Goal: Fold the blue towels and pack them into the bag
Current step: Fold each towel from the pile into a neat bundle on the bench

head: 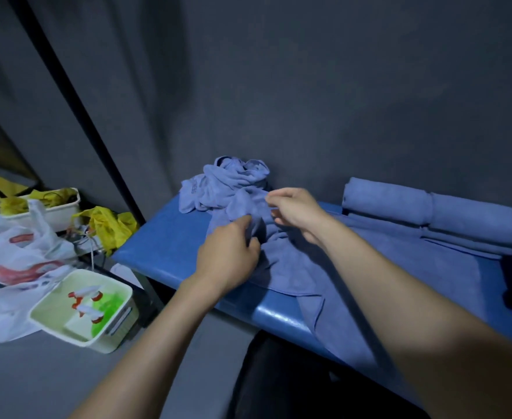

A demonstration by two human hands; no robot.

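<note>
**Both hands on a loose blue towel at the padded bench**

Your left hand (pixel 229 252) is curled around a bunched fold of the loose towel (pixel 282 261), gripping the cloth between fingers and palm. Your right hand (pixel 297 211) sits just beyond and to the right of it, fingers bent and pinching the same towel near its upper edge. The two hands are close together but not touching.

The towel you hold spreads out under and below both hands across the blue bench (pixel 161 252), with one corner hanging over the near edge beneath your right forearm. Just past your hands, against the dark wall, lies a crumpled heap of towels (pixel 227 182), still unfolded. Well to the right of your right hand, a stack of folded towels (pixel 436 216) rests on the bench, the top one rolled thick.

Far to the left of your left hand, on the grey floor, sits a white plastic bag (pixel 16 258) with red print, slumped and partly open. In front of it, nearer to you, is a pale green tub (pixel 82 309) holding small red-and-white items. Behind the bag stands a white tub (pixel 52 207) with yellow plastic (pixel 109 222) draped on and beside it.
</note>
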